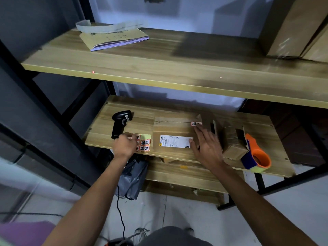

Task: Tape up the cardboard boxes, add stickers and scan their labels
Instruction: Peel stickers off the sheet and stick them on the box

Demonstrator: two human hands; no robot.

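A flat cardboard box lies on the lower wooden shelf, with a white shipping label on top. A red sticker sits at the box's far right corner, under the fingertips of my right hand, which lies flat and spread on the box. My left hand rests on a yellow-green sticker sheet with several red stickers, fingers curled at its left edge. A black barcode scanner lies just beyond my left hand. An orange tape dispenser sits at the right.
Smaller cardboard boxes stand between the flat box and the dispenser. The upper shelf holds a booklet and large boxes at the far right. A grey bag and the scanner cable hang below.
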